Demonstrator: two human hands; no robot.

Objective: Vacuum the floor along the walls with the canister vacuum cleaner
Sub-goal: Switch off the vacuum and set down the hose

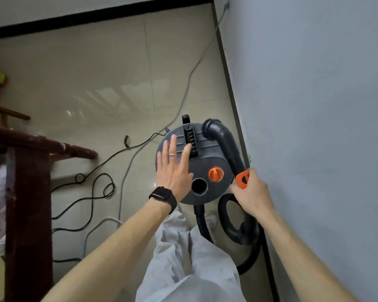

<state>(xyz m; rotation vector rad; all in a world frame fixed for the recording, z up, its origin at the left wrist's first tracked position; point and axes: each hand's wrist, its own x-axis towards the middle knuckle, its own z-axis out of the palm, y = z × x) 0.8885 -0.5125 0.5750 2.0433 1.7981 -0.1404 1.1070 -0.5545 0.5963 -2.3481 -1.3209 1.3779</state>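
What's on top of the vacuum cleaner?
The left hand lies flat on its lid, beside an orange knob and a round hole. The lid under the palm is hidden.

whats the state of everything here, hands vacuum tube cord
canister vacuum, upright on the floor beside the wall
left hand, open, fingers straight, over the vacuum's top
right hand, gripping the brush-tipped tube at its orange collar
brush-tipped tube, held, brush end up over the canister
round port, open, nothing plugged in
black cord, loose, looped on the floor
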